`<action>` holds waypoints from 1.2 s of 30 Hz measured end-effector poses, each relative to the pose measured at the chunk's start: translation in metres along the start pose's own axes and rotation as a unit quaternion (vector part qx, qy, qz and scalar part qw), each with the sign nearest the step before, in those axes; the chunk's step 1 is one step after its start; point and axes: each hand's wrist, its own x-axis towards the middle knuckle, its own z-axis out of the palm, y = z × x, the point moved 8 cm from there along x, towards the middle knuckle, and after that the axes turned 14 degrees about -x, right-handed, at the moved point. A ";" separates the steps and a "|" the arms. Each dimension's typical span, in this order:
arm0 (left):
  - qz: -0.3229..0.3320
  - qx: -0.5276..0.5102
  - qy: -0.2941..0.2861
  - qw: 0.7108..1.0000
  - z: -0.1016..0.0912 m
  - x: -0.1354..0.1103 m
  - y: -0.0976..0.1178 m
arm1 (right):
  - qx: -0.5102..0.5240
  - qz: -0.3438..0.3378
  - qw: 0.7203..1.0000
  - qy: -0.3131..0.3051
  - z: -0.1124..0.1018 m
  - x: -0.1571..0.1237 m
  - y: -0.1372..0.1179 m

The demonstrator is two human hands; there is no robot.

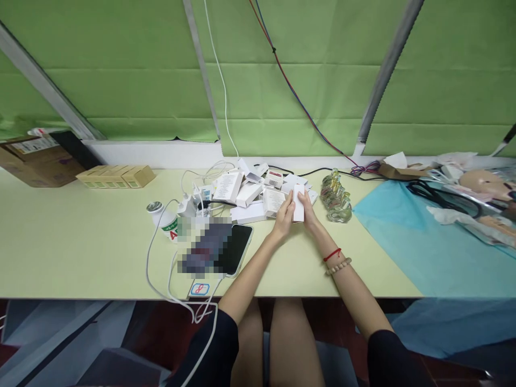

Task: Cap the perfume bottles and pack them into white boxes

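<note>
Reads as matt white card on small box (299, 207); smooth matt laminate on table (80, 242); glossy black glass on phone (237, 248); clear glass on bottles (337, 200); matt blue sheet (423, 242); creased green cloth backdrop (133, 80).

The left hand (284, 215) and right hand (309, 210) are gripping a small white box (299, 204) upright between them. A heap of cartons (246, 194) is lying at their ten o'clock, glass bottles (337, 200) are standing at three o'clock, and a dark phone (237, 248) is lying at eight o'clock.

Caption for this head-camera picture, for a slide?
Left hand and right hand hold a small white box beside a heap of boxes.
</note>
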 end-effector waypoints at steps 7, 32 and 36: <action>-0.012 0.025 -0.029 0.999 0.005 -0.002 -0.007 | -0.026 -0.013 0.999 -0.025 -0.001 -0.003 -0.002; 0.101 0.242 0.080 0.962 -0.022 -0.009 0.049 | 0.018 -0.014 0.999 -0.029 0.004 -0.003 0.004; 0.107 0.189 0.077 0.973 -0.016 -0.009 0.044 | 0.012 -0.031 0.999 -0.007 -0.003 0.001 0.003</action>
